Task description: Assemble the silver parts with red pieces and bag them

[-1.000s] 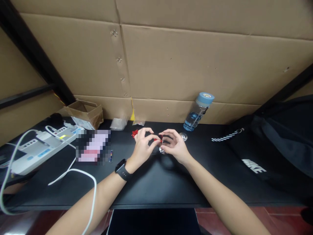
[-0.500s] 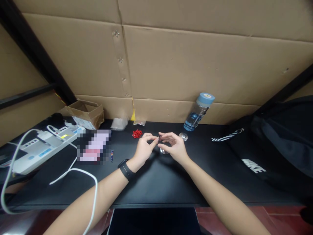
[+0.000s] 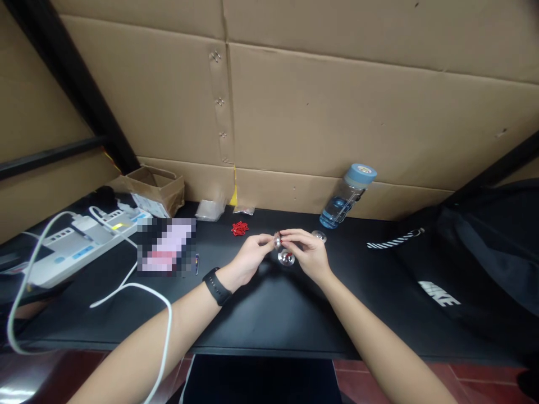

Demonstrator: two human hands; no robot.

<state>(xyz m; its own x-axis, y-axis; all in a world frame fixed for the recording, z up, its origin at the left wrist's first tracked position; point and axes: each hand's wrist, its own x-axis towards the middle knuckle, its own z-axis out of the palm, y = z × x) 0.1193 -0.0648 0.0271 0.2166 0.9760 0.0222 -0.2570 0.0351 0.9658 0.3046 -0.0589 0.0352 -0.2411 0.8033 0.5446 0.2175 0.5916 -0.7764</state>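
Between the fingers of my left hand point(image 3: 247, 261) a small round shiny metal disc point(image 3: 277, 241) is held up on edge, above the table. My right hand point(image 3: 310, 253) is closed at the disc's right side, fingertips pinching a bit of red against or beside it; its shape is mostly hidden. Just below the hands lies another metal disc point(image 3: 286, 258) with something red at its middle. A third metal disc point(image 3: 319, 235) rests behind my right hand, partly covered by it. Left of the hands is a small pile of red pieces point(image 3: 240, 228).
A blue-capped water bottle point(image 3: 347, 196) leans at the back by the cardboard wall point(image 3: 357, 101). Clear plastic bags point(image 3: 210, 210), an open carton point(image 3: 158, 188) and a power strip point(image 3: 84, 247) stand left. A white cable point(image 3: 166, 331) crosses my left forearm. A black bag point(image 3: 484, 269) is at right.
The held disc has turned so that more of its face shows, and my right fingers have closed in at its side. The lower disc is less covered. The whole view has shifted slightly.
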